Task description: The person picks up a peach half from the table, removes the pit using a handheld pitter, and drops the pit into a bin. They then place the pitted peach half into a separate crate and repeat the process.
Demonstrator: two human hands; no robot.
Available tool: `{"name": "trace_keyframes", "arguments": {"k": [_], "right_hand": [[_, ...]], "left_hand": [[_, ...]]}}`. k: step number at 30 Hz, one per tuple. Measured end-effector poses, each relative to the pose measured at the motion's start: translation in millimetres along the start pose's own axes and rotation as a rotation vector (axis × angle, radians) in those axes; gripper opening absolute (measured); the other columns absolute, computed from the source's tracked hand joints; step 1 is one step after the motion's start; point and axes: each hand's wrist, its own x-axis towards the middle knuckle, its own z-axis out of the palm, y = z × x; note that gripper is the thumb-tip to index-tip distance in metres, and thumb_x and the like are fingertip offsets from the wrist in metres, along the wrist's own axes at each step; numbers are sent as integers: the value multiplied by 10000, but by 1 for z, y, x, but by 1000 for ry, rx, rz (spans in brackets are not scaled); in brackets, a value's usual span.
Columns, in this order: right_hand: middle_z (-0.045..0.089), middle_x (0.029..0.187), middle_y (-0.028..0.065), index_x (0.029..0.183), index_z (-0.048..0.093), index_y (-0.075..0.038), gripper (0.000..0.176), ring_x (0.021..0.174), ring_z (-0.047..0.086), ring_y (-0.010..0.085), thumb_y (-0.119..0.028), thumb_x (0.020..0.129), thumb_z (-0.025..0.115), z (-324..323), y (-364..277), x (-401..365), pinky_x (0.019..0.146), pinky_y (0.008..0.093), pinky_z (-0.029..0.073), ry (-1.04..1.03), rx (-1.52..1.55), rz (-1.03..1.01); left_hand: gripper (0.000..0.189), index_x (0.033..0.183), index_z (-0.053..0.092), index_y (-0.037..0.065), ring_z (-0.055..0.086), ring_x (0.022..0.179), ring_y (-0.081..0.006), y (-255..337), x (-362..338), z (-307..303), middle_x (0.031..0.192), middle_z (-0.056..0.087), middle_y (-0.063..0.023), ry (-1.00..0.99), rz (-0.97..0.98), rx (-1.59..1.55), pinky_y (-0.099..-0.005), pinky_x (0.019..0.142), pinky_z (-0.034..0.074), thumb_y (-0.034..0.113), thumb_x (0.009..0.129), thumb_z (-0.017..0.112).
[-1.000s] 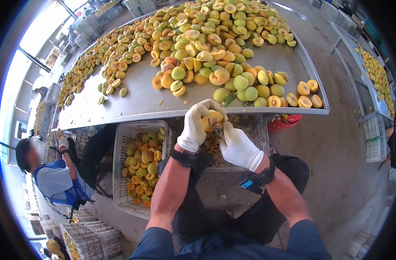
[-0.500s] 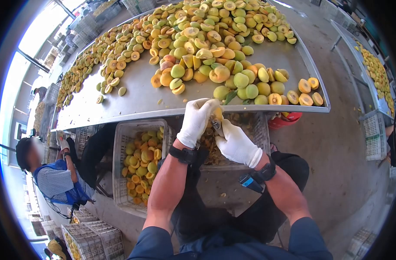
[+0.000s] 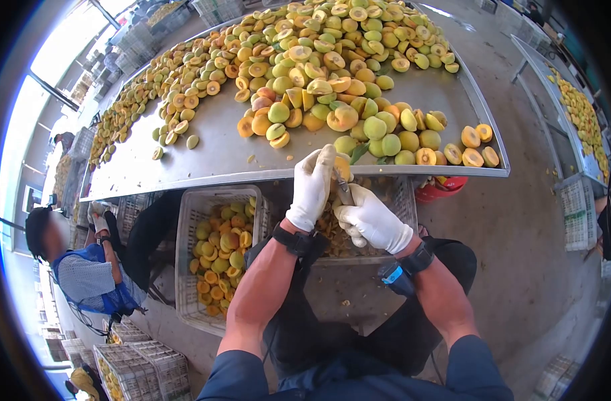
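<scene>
My gloved left hand (image 3: 312, 188) grips a yellow peach half (image 3: 343, 167) just below the front edge of the metal table (image 3: 205, 157). Closed around the handle of a small metal pitting tool (image 3: 345, 192) is my gloved right hand (image 3: 375, 219), with the tool's tip against or very near the fruit. The exact contact is hidden by the left fingers. Under both hands stands a crate (image 3: 405, 207) with yellowish scraps in it. Whole and halved peaches (image 3: 305, 73) lie heaped on the tabletop.
A white plastic crate (image 3: 184, 287) of peach halves stands left of my knees. Beyond it sits a person in a blue vest (image 3: 98, 281). A red bucket (image 3: 442, 188) is under the table's right side. Another fruit table (image 3: 542, 80) stands at far right.
My left hand has turned more upright around the peach half. The right hand and tool have drawn slightly down and right, showing more of the tool.
</scene>
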Motion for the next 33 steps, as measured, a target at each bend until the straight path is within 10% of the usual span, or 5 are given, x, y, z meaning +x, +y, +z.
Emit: {"name": "trace_keyframes", "arguments": {"k": [9, 18, 33], "right_hand": [[455, 681, -14, 1035, 460, -79, 163, 453, 376, 50, -56, 889, 531, -8, 4, 2, 374, 218, 315, -81, -213, 18], [425, 684, -37, 1030, 470, -92, 119, 456, 343, 28, -64, 932, 532, -11, -5, -2, 372, 210, 267, -120, 87, 41], [385, 662, -41, 1037, 505, -65, 87, 449, 309, 15, -102, 966, 540, -36, 13, 0, 344, 170, 256, -510, 441, 129]], "left_hand": [[323, 960, 689, -61, 664, 754, -164, 12, 17, -16, 853, 703, -124, -230, -344, 215, -294, 675, 558, 237, 944, 567], [448, 962, 672, -59, 681, 697, -190, 1, -1, 12, 825, 690, -119, 61, -42, -23, -307, 620, 565, 378, 999, 579], [333, 892, 692, -60, 660, 625, -186, 24, 9, 0, 743, 687, -149, -408, -278, -11, -262, 592, 540, 263, 884, 613]]}}
